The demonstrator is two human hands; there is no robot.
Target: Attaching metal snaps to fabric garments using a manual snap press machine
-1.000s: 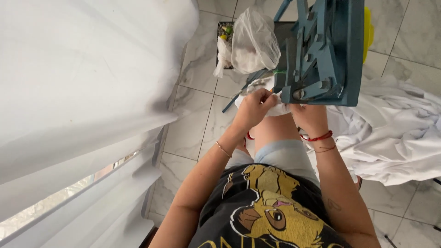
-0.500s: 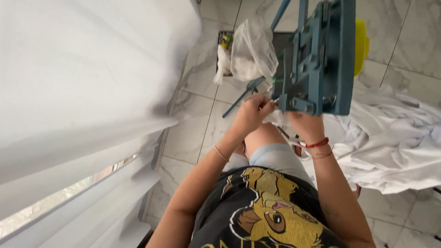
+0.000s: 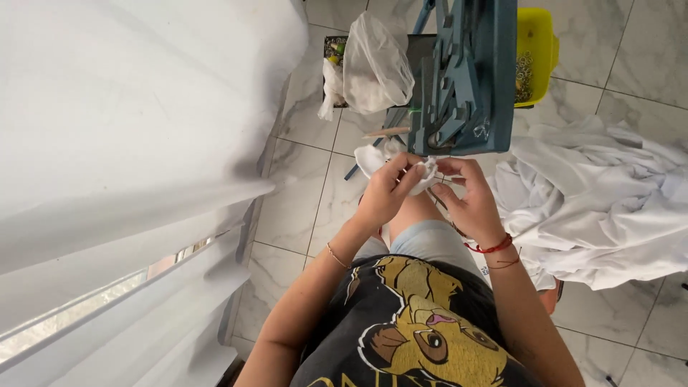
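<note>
Both hands pinch one white cloth scrap (image 3: pixel 428 172): left hand (image 3: pixel 387 193), right hand (image 3: pixel 469 201). Mid-handling; next needs steady grip.

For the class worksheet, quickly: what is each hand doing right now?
Left hand: closed, pinching the small white cloth piece.
Right hand: fingers curled, gripping the same cloth.

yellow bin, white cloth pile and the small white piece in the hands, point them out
yellow bin (image 3: pixel 539 43), head view, on its yellow side wall
white cloth pile (image 3: pixel 602 208), head view, on the middle folds
small white piece (image 3: pixel 427 172), head view, on the part showing between the fingertips
</note>
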